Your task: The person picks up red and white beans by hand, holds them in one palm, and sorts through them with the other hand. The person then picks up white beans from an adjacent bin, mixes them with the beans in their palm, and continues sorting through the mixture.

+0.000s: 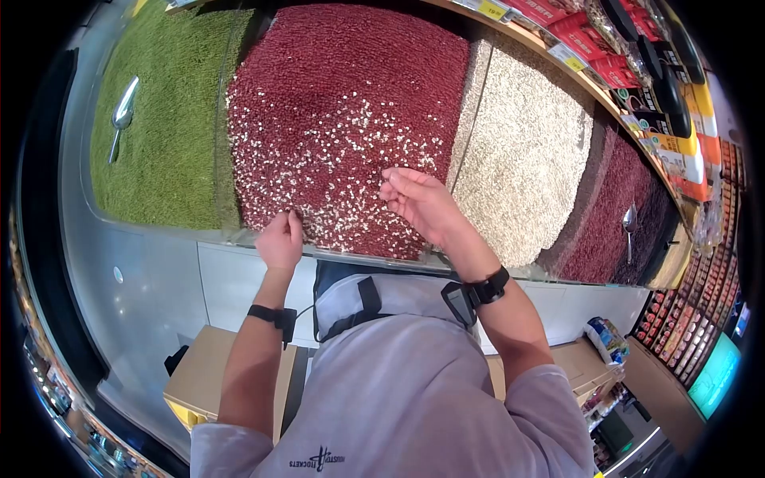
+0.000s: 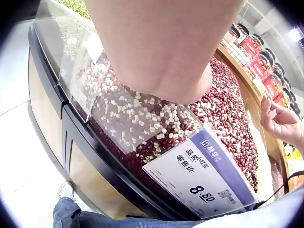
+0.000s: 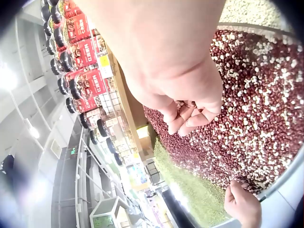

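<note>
Though underway, seemed unfinished, with round white kernels [image 1: 339, 225] among small dark-red beans [image 1: 343, 48], left fingers [image 1: 295, 228] and right fingers [image 1: 406, 186] curled, grip unclear.

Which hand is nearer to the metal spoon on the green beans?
Left. The left hand is at the front of the red beans, closer to the spoon; the right hand is farther across, near the pale grain.

- Green beans [image 1: 171, 175], a metal spoon [image 1: 122, 119] lying on them
- Red packets [image 3: 90, 83] along a wooden shelf [image 3: 126, 102]
- Lit teal screen [image 1: 715, 374]
- Brown box [image 1: 203, 366]
</note>
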`<state>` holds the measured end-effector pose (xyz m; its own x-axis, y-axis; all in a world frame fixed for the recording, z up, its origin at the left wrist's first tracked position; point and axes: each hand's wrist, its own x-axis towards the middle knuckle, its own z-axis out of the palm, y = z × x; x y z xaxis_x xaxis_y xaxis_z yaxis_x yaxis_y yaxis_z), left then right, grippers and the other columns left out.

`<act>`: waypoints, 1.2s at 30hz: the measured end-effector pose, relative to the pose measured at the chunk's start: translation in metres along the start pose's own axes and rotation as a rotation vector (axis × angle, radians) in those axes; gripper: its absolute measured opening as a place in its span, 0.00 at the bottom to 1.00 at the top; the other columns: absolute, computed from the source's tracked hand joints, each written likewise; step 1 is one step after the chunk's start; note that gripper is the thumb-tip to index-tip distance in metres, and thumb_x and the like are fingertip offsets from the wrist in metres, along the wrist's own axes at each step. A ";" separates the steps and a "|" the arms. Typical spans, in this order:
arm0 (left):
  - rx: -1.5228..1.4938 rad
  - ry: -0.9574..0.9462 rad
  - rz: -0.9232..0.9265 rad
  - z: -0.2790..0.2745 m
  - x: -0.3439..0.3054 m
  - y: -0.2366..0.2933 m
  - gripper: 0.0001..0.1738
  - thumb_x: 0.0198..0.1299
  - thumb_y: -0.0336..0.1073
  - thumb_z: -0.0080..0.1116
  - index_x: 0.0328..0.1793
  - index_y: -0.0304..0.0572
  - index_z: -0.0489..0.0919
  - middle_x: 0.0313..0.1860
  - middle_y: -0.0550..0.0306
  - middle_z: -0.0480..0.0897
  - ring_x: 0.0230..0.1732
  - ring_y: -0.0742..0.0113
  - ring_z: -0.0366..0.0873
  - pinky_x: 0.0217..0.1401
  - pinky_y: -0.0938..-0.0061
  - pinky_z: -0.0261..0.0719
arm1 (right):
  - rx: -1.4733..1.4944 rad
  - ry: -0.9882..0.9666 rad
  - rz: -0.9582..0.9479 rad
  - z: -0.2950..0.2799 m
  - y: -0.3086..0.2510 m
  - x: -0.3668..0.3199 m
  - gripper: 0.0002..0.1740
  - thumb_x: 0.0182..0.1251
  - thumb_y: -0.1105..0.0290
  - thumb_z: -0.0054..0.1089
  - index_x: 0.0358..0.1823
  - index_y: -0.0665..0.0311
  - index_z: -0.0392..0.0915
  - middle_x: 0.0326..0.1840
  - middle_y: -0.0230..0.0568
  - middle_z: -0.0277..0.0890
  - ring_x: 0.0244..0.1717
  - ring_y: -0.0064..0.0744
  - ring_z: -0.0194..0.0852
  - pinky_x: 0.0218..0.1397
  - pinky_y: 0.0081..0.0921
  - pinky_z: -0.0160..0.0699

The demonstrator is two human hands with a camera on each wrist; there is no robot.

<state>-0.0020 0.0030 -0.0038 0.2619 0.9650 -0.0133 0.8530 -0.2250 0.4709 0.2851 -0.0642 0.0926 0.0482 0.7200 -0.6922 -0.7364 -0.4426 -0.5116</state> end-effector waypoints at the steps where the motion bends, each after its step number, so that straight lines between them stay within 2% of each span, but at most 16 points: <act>1: 0.000 0.002 0.006 0.000 0.000 0.000 0.20 0.69 0.47 0.55 0.24 0.47 0.77 0.20 0.53 0.81 0.22 0.48 0.80 0.26 0.55 0.74 | -0.005 -0.012 -0.003 0.000 0.000 0.001 0.13 0.77 0.66 0.57 0.56 0.64 0.80 0.45 0.35 0.85 0.46 0.24 0.84 0.49 0.20 0.81; 8: -0.024 0.008 0.039 -0.004 0.000 0.003 0.20 0.68 0.46 0.56 0.23 0.47 0.74 0.17 0.53 0.77 0.20 0.48 0.77 0.23 0.56 0.71 | -0.076 -0.019 -0.010 0.017 -0.007 0.001 0.18 0.79 0.67 0.51 0.63 0.70 0.76 0.53 0.44 0.84 0.54 0.33 0.84 0.58 0.26 0.80; 9: -0.033 0.012 0.046 -0.005 0.001 0.003 0.20 0.68 0.45 0.56 0.22 0.47 0.74 0.17 0.53 0.77 0.20 0.48 0.77 0.23 0.56 0.71 | -0.117 0.002 -0.010 0.019 -0.008 0.001 0.18 0.80 0.67 0.51 0.63 0.69 0.76 0.53 0.44 0.85 0.57 0.33 0.82 0.66 0.30 0.74; 10: -0.042 0.015 0.052 -0.005 0.001 0.003 0.20 0.68 0.45 0.56 0.22 0.47 0.74 0.18 0.53 0.77 0.20 0.48 0.77 0.23 0.56 0.71 | -0.119 0.003 -0.007 0.021 -0.009 0.000 0.18 0.80 0.67 0.51 0.63 0.69 0.76 0.53 0.44 0.85 0.57 0.33 0.82 0.66 0.30 0.74; 12: -0.046 0.020 0.057 -0.004 0.000 0.002 0.20 0.68 0.45 0.56 0.22 0.47 0.74 0.18 0.53 0.77 0.20 0.48 0.77 0.23 0.56 0.72 | -0.502 0.076 -0.170 0.026 -0.010 -0.001 0.18 0.79 0.68 0.51 0.63 0.68 0.77 0.52 0.42 0.86 0.59 0.30 0.80 0.73 0.33 0.65; 13: -0.049 0.026 0.066 -0.004 0.000 0.002 0.20 0.68 0.45 0.56 0.22 0.47 0.73 0.18 0.53 0.77 0.20 0.48 0.77 0.24 0.56 0.72 | -0.543 0.088 -0.230 0.024 -0.006 0.002 0.18 0.79 0.67 0.50 0.63 0.67 0.78 0.51 0.40 0.88 0.59 0.28 0.78 0.76 0.33 0.57; 17: -0.046 0.030 0.077 -0.004 0.000 0.002 0.20 0.68 0.45 0.56 0.23 0.47 0.74 0.18 0.52 0.77 0.20 0.48 0.77 0.24 0.55 0.72 | -0.502 0.108 -0.200 0.026 -0.009 0.001 0.20 0.80 0.67 0.47 0.65 0.70 0.76 0.53 0.46 0.86 0.61 0.33 0.78 0.76 0.34 0.61; 19: -0.033 0.038 0.085 -0.003 0.000 0.001 0.19 0.68 0.45 0.56 0.23 0.47 0.74 0.18 0.53 0.77 0.21 0.48 0.77 0.24 0.55 0.72 | -0.073 0.020 -0.105 0.022 -0.009 0.003 0.22 0.80 0.69 0.43 0.68 0.73 0.71 0.55 0.53 0.83 0.64 0.41 0.78 0.76 0.37 0.65; 23: -0.026 0.037 0.082 -0.002 0.000 0.001 0.19 0.68 0.44 0.56 0.23 0.48 0.74 0.18 0.53 0.78 0.21 0.48 0.78 0.24 0.55 0.72 | 0.143 0.028 0.010 0.026 -0.016 -0.006 0.22 0.80 0.70 0.41 0.68 0.75 0.69 0.57 0.58 0.81 0.67 0.45 0.76 0.78 0.39 0.64; 26: -0.026 0.049 0.082 -0.001 0.000 0.001 0.19 0.68 0.44 0.56 0.23 0.48 0.74 0.18 0.53 0.78 0.21 0.48 0.78 0.24 0.55 0.73 | 0.024 0.010 -0.072 0.027 -0.016 -0.009 0.21 0.81 0.68 0.40 0.67 0.72 0.70 0.56 0.54 0.83 0.65 0.40 0.77 0.76 0.36 0.65; 28: -0.028 0.028 0.070 -0.001 0.000 0.001 0.19 0.68 0.45 0.56 0.23 0.48 0.75 0.19 0.53 0.79 0.21 0.48 0.78 0.24 0.55 0.73 | -0.403 0.060 -0.251 0.025 -0.016 -0.008 0.19 0.82 0.68 0.42 0.64 0.69 0.73 0.54 0.48 0.85 0.62 0.32 0.78 0.73 0.31 0.65; 29: -0.027 0.028 0.071 -0.002 0.000 0.001 0.19 0.68 0.45 0.56 0.23 0.48 0.75 0.19 0.53 0.79 0.21 0.48 0.78 0.24 0.55 0.73 | -0.575 0.073 -0.384 0.018 -0.010 -0.003 0.16 0.81 0.68 0.45 0.60 0.66 0.77 0.51 0.41 0.87 0.58 0.26 0.79 0.68 0.27 0.69; 30: -0.023 0.030 0.069 -0.002 0.000 0.002 0.19 0.68 0.45 0.57 0.23 0.48 0.75 0.19 0.53 0.79 0.21 0.48 0.78 0.24 0.55 0.73 | -0.574 0.073 -0.385 0.018 -0.010 -0.005 0.16 0.81 0.68 0.45 0.60 0.66 0.77 0.51 0.41 0.87 0.58 0.26 0.79 0.68 0.27 0.69; 32: -0.017 0.031 0.067 -0.002 0.000 0.003 0.19 0.68 0.45 0.57 0.23 0.48 0.75 0.19 0.54 0.79 0.21 0.48 0.78 0.24 0.55 0.73 | -0.787 0.097 -0.489 0.021 -0.011 -0.010 0.13 0.80 0.71 0.47 0.56 0.67 0.79 0.49 0.39 0.87 0.55 0.24 0.80 0.64 0.25 0.72; 33: -0.020 0.031 0.065 -0.002 0.000 0.002 0.19 0.68 0.45 0.57 0.24 0.48 0.75 0.19 0.54 0.79 0.21 0.49 0.78 0.24 0.56 0.73 | -0.743 0.086 -0.508 0.019 -0.007 -0.009 0.13 0.80 0.72 0.47 0.54 0.67 0.80 0.49 0.38 0.87 0.53 0.24 0.81 0.60 0.24 0.75; 36: -0.018 0.019 0.053 -0.002 0.000 0.002 0.19 0.68 0.44 0.57 0.24 0.48 0.76 0.19 0.55 0.80 0.21 0.49 0.78 0.24 0.56 0.73 | -0.773 0.062 -0.488 0.012 -0.004 -0.009 0.14 0.81 0.71 0.47 0.57 0.67 0.79 0.51 0.41 0.86 0.53 0.24 0.81 0.60 0.24 0.75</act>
<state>-0.0012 0.0028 -0.0012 0.2977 0.9542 0.0289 0.8301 -0.2736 0.4859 0.2797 -0.0625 0.1073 0.2878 0.9012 -0.3240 0.0309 -0.3469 -0.9374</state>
